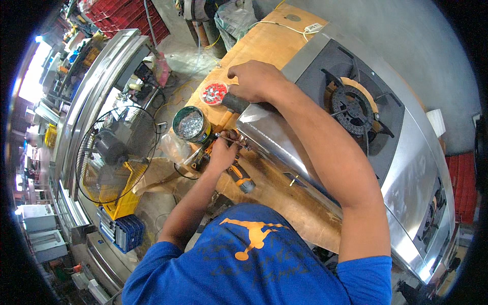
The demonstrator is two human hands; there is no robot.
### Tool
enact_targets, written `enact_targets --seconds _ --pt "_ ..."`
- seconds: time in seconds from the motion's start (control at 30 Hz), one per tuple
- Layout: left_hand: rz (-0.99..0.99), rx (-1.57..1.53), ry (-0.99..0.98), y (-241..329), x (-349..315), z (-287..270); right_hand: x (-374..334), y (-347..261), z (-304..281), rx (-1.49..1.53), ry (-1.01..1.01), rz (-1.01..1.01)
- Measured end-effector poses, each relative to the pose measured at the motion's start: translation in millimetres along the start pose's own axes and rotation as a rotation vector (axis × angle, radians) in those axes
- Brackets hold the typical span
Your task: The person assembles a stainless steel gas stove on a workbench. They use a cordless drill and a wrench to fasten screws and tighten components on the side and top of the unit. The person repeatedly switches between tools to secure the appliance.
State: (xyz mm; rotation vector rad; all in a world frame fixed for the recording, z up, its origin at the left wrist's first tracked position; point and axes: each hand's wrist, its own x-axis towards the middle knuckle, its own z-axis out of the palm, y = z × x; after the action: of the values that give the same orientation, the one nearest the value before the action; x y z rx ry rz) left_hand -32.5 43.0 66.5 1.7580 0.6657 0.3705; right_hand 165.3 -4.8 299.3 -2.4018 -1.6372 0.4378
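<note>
My left hand [223, 152] is closed at the near left edge of the steel gas stove [274, 129]. Its fingers are around a small metal piece that I cannot make out. Over the stove's far left corner, my right hand [258, 81] has its fingers bent and apart, with nothing visible in them. Just below it lies a black-headed mallet [235, 103], beside a round tub [214, 93] of red and silvery small parts. A dark green can [191, 124] of small metal pieces stands left of my left hand. An orange-and-black power tool [241, 177] lies below that hand.
The stove covers the right of the wooden bench [254, 38], its black burner grate [353, 109] uppermost. On the left stands a wire-caged fan [114, 152] by a yellow crate [122, 198]. A white cable [284, 25] crosses the bench's far end.
</note>
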Motion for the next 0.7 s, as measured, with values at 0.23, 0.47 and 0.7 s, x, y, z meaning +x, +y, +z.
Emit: enact_targets --seconds 0.23,0.47,0.7 --pt "-0.179 -0.122 -0.088 -25.0 17.5 3.8 1.6 -0.5 -0.3 -0.013 -0.001 0.002" --pt "-0.190 -0.164 -0.055 4.6 1.0 7.1 2.2 2.1 1.4 0.011 0.008 -0.004" --pt "-0.279 -0.451 -0.109 19.7 -7.4 -2.4 4.2 0.4 2.2 -0.004 -0.005 0.009"
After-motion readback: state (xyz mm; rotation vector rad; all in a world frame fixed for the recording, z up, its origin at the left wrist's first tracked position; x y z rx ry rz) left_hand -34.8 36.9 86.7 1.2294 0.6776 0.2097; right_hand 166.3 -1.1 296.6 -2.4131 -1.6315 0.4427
